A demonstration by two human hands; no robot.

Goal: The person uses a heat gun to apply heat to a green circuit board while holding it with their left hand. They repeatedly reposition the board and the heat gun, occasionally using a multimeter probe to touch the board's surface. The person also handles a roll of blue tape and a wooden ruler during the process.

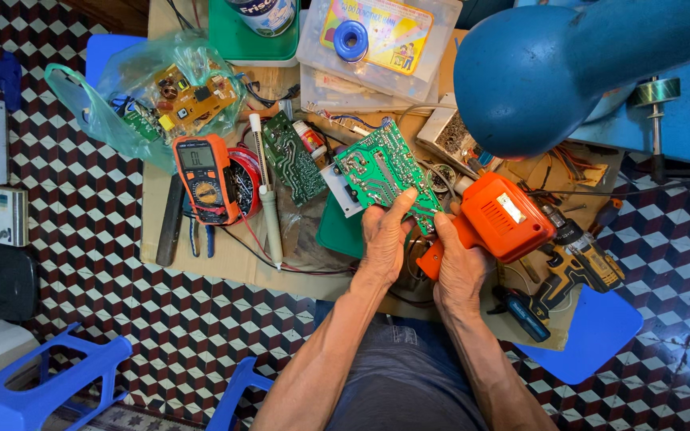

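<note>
Left hand with fingers closed on green circuit board, right hand fingers curled around orange soldering gun, above cluttered desk

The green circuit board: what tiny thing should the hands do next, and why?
Probably bring the orange soldering gun closer to the green circuit board. The left hand holds the board solder-side up, and the right hand grips the gun beside it.

Left hand and right hand, side by side, fingers curled in grips.
</note>
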